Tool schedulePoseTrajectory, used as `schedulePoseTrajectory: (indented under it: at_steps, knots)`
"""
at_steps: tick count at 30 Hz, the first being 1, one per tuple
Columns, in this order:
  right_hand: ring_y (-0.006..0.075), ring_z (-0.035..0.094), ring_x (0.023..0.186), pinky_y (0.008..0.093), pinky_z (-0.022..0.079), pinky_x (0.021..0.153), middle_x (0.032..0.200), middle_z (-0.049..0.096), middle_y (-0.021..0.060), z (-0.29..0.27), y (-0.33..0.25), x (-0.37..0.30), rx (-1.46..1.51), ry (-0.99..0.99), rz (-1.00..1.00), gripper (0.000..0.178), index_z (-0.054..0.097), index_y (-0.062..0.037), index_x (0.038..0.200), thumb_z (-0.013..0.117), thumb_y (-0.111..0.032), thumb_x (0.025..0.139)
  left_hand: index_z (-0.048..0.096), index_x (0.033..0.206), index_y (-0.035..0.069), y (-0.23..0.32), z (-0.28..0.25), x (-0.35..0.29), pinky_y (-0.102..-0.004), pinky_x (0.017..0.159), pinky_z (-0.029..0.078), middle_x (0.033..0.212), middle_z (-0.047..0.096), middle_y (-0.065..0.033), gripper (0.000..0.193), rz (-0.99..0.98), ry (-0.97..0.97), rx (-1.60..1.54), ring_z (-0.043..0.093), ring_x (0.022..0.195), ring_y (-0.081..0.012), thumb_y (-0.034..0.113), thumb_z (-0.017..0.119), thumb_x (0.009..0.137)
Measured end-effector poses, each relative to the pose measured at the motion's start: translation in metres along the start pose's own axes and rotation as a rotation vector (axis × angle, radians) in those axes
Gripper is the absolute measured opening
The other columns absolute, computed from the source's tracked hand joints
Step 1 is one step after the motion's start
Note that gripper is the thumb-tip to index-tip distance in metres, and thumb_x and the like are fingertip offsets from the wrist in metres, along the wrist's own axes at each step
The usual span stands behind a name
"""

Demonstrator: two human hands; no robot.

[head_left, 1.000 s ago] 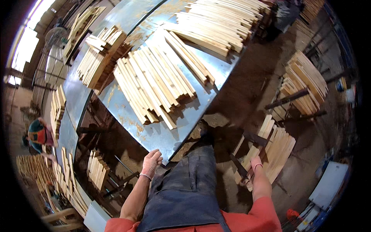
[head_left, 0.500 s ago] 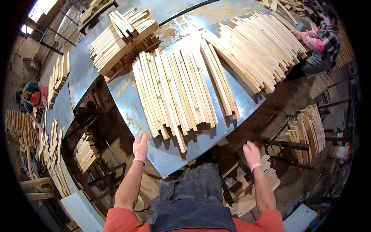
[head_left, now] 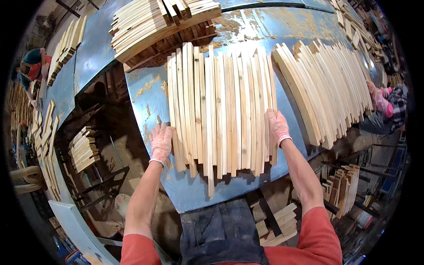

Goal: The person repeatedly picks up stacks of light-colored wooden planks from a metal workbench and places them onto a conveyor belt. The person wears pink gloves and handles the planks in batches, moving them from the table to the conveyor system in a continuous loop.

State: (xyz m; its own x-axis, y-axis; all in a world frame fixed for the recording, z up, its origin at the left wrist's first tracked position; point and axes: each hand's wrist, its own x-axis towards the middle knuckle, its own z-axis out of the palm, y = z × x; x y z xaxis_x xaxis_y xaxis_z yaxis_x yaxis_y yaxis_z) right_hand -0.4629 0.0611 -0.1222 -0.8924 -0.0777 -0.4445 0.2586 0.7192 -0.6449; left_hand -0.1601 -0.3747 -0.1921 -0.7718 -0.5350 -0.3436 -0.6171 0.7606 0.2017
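A row of pale wooden strips [head_left: 221, 110] lies side by side on the blue metal table [head_left: 194, 194]. Their near ends are uneven, and one strip sticks out toward me past the others. My left hand [head_left: 161, 140], in a pale pinkish work glove, rests at the row's left edge with its fingers stretched out. At the right edge, my gloved right hand [head_left: 278, 126] lies against the outermost strips, fingers extended and gripping nothing. Between them the two hands flank the whole row.
Another row of strips [head_left: 331, 92] lies to the right, by a person in pink sleeves [head_left: 386, 104]. A stacked pile [head_left: 163, 33] stands far left. Another person [head_left: 33, 70] works at the left. Racked strips [head_left: 342, 190] stand low right. Sawdust dusts the table.
Both hands have moved forward from the table's near edge to the row's two sides. The separate strips on the right now lie against the row. My view has turned somewhat.
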Motion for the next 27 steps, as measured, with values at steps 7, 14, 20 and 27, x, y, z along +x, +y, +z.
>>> schedulePoseTrajectory:
  at_steps: [7, 14, 20, 27]
  knots:
    - [0.0155, 0.062, 0.118, 0.0307, 0.05, 0.107, 0.136, 0.07, 0.0085, 0.005, 0.035, 0.054, 0.418, 0.083, -0.207, 0.054, 0.056, 0.0044, 0.154, 0.059, -0.032, 0.115, 0.044, 0.163, 0.007, 0.045, -0.049, 0.054, -0.0631, 0.129, 0.019, 0.169, 0.034, -0.0233, 0.061, -0.054, -0.051, -0.008, 0.028, 0.156, -0.0493, 0.042, 0.037, 0.114]
    - [0.0202, 0.06, 0.132, 0.0352, 0.048, 0.114, 0.151, 0.06, 0.014, 0.029, 0.039, 0.066, 0.684, 0.03, -0.185, 0.065, 0.044, 0.001, 0.165, 0.064, -0.029, 0.111, 0.039, 0.164, 0.003, 0.085, -0.048, 0.035, -0.0509, 0.126, 0.033, 0.163, 0.043, -0.0211, 0.062, -0.113, -0.087, -0.853, 0.043, 0.149, -0.0372, 0.037, 0.049, 0.114]
    - [0.0216, 0.068, 0.115, 0.0366, 0.057, 0.102, 0.13, 0.069, 0.0137, 0.01, 0.008, 0.048, 0.809, -0.228, 0.069, 0.066, 0.051, 0.0043, 0.155, 0.072, -0.029, 0.103, 0.044, 0.16, 0.002, 0.113, -0.086, 0.015, -0.0408, 0.112, 0.052, 0.143, 0.062, -0.0153, 0.069, -0.267, -0.204, -1.576, 0.064, 0.127, -0.0267, 0.028, 0.069, 0.101]
    - [0.0227, 0.072, 0.101, 0.04, 0.063, 0.086, 0.117, 0.071, 0.0121, -0.016, 0.021, 0.025, 0.781, -0.39, 0.203, 0.063, 0.055, 0.0023, 0.147, 0.075, -0.026, 0.095, 0.047, 0.156, -0.002, 0.104, -0.071, -0.009, -0.042, 0.104, 0.059, 0.132, 0.068, -0.017, 0.082, -0.352, -0.473, -1.701, 0.07, 0.114, -0.0265, 0.02, 0.08, 0.084]
